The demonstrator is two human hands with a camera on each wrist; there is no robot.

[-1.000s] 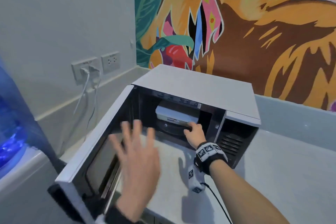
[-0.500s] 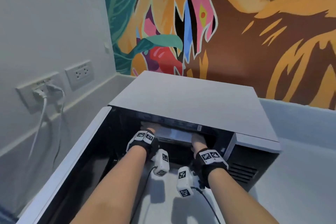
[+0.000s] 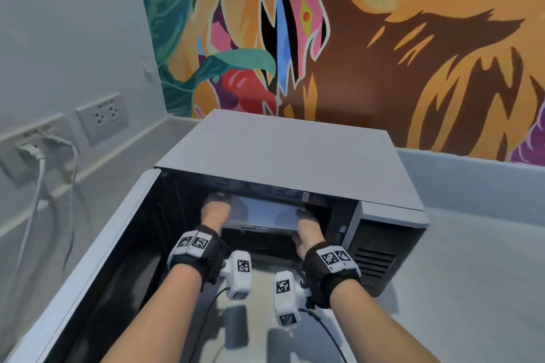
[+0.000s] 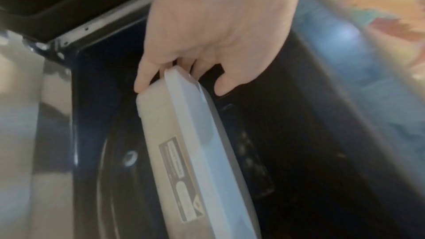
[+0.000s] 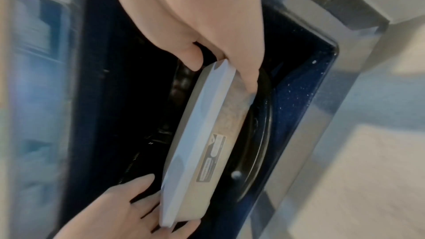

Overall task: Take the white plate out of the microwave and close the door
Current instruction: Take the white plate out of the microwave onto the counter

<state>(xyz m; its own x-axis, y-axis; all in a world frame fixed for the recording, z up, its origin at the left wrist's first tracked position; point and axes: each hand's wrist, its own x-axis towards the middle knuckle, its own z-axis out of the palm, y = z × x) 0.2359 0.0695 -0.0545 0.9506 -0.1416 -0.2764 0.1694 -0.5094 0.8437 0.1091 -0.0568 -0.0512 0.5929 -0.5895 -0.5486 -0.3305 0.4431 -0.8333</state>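
Plate location: the white plate [image 3: 264, 215], a shallow rectangular dish with a printed label on its side wall, is seen inside the cavity of the microwave [image 3: 283, 153], over the dark glass turntable [image 5: 260, 124]; whether it is touching the turntable cannot be told
Left hand: the left hand [image 3: 216, 209] is clamped on the plate's left short end, thumb on the outer wall, fingers hooked over the rim
Right hand: the right hand [image 3: 306, 228] is clamped on the opposite short end, one finger laid along the side wall, the others curled over the rim
Plate relative to the grip: the plate is spanned between the two hands, each end gripped, the middle left bare
Long axis: it is laid left to right across the cavity, parallel to the front opening
Facing: the labelled long side is turned toward the opening, the open top upward
Door: the door [image 3: 88, 262] is swung fully open on the left side
Surroundings: the microwave is set on a grey counter [image 3: 472, 289]; wall sockets [image 3: 101, 118] with plugged cables are seen at left
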